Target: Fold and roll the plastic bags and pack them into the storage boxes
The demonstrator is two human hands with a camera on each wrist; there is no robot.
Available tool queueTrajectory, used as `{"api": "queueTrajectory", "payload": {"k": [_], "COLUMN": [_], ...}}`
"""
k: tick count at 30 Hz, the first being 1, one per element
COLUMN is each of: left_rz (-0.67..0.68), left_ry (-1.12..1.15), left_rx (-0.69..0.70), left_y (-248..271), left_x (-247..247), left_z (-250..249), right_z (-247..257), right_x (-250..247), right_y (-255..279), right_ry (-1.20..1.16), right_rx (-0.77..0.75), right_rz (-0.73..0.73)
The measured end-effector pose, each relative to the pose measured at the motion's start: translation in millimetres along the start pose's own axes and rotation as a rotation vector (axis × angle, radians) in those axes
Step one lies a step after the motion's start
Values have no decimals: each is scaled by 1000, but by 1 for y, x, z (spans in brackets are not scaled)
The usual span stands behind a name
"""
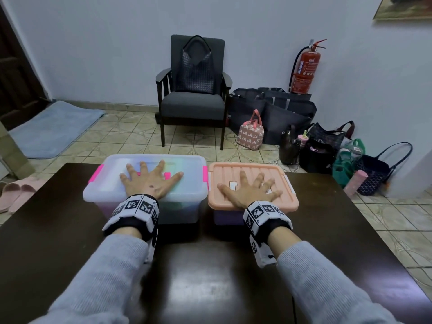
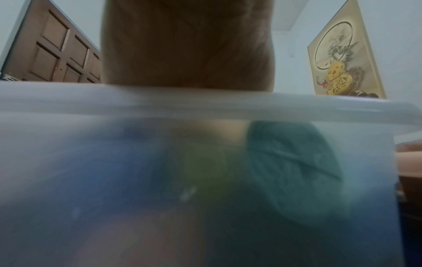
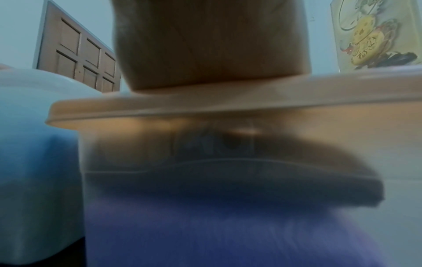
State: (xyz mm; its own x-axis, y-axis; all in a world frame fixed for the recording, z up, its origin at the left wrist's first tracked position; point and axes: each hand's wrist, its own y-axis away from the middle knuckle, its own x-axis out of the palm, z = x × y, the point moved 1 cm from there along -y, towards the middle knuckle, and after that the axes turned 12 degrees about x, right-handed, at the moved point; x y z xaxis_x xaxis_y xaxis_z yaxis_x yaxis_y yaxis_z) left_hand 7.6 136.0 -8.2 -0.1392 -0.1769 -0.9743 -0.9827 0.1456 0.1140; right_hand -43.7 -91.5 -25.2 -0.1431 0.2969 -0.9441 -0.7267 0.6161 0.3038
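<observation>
The dark table (image 1: 210, 288) fills the lower half of the head view, and on its far half the two storage boxes sit side by side, nearly touching: the clear box (image 1: 145, 202) at eleven o'clock, the larger of the pair, with pink latches (image 1: 99, 172) down at both ends, and the peach-lidded box (image 1: 252, 202) at one o'clock with its own lid seated flat. Both lids are on, so packing looks finished or not yet started; the left wrist view tips it, because blurred blue, green and yellowish shapes show through the clear wall, probably the bags (image 2: 285, 162) rolled inside, though the blur stops short of proof. No loose bag lies on the table. Now the hands: the left hand (image 1: 149, 181) lies palm-down on the clear lid, fingers straight and fanned wide, gripping nothing, and the right hand (image 1: 250, 190) does the same on the peach lid (image 1: 280, 199), fingers spread across its ribs. That flat, mirrored press reads as a person seating both lids, or simply marking a rest pose, rather than preparing a lift. Through the right box's wall, the right wrist view gives only a dark blur over purple. Next would be the latches, if any still need snapping.
</observation>
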Motion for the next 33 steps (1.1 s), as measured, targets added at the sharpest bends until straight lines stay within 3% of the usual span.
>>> {"api": "queueTrajectory", "payload": {"k": [17, 33], "left_rz": [-8, 10], "left_ry": [-1, 59], "left_rx": [6, 23], "left_y": [-75, -87], "left_x": [-7, -13], "left_z": [-11, -9], "right_z": [31, 36], "right_x": [-13, -18], "right_y": [-59, -72], "right_ry": [0, -29], "right_rx": [7, 12], "right_rz": [-20, -29]}}
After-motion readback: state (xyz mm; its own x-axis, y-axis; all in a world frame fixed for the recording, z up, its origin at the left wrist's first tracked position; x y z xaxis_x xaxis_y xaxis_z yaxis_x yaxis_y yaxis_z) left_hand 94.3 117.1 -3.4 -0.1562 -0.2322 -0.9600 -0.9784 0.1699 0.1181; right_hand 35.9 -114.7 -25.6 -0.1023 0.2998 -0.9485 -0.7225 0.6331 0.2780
